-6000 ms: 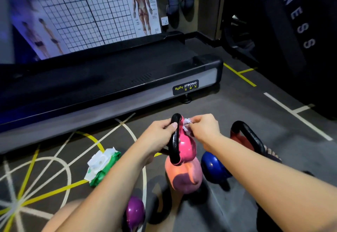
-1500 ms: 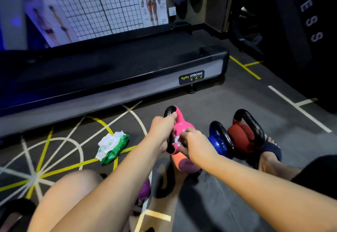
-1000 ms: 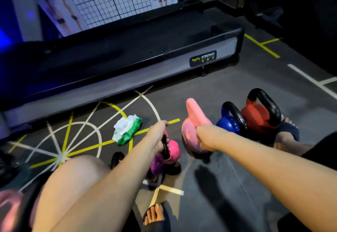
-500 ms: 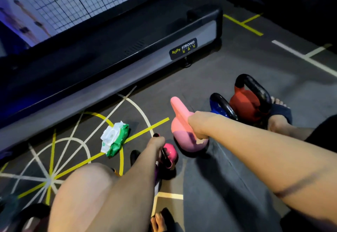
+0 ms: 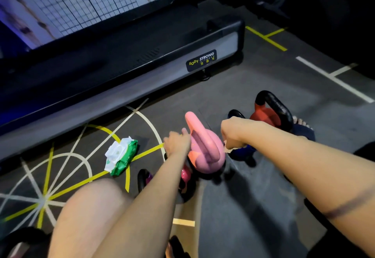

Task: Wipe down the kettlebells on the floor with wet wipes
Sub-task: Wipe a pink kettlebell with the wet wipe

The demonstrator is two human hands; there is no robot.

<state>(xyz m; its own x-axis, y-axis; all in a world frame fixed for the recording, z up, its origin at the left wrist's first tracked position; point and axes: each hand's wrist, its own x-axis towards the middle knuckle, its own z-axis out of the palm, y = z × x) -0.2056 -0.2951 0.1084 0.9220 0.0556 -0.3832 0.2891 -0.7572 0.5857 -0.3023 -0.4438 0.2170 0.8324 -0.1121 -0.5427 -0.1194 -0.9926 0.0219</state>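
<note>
Pink kettlebell [image 5: 205, 152] is sitting centre-floor, and things are changing fast. The left hand [image 5: 176, 142], half a second ago down on the small hot-pink kettlebell [image 5: 185, 174], is now reaching up beside the pink one's handle. Its fingers are loosely extended and gripping nothing, with one fingertip just meeting the handle's side, though blur is softening it. The right hand [image 5: 233, 134] is coming off the pink body and hovering in front of the blue kettlebell [image 5: 241, 153], fingers curled down, pinching a crumpled wet wipe [image 5: 228, 149] that is peeking out below the knuckles. The treadmill [image 5: 142, 71] label is reading "BODY STRONG" — the smaller print beneath is too fine to make out. Both forearms are stretching forward from low in the shot. The wipes pack [image 5: 121, 156] is lying on the floor [image 5: 263, 87] markings to the left, and the red kettlebell [image 5: 263, 115] is standing behind the blue.
</note>
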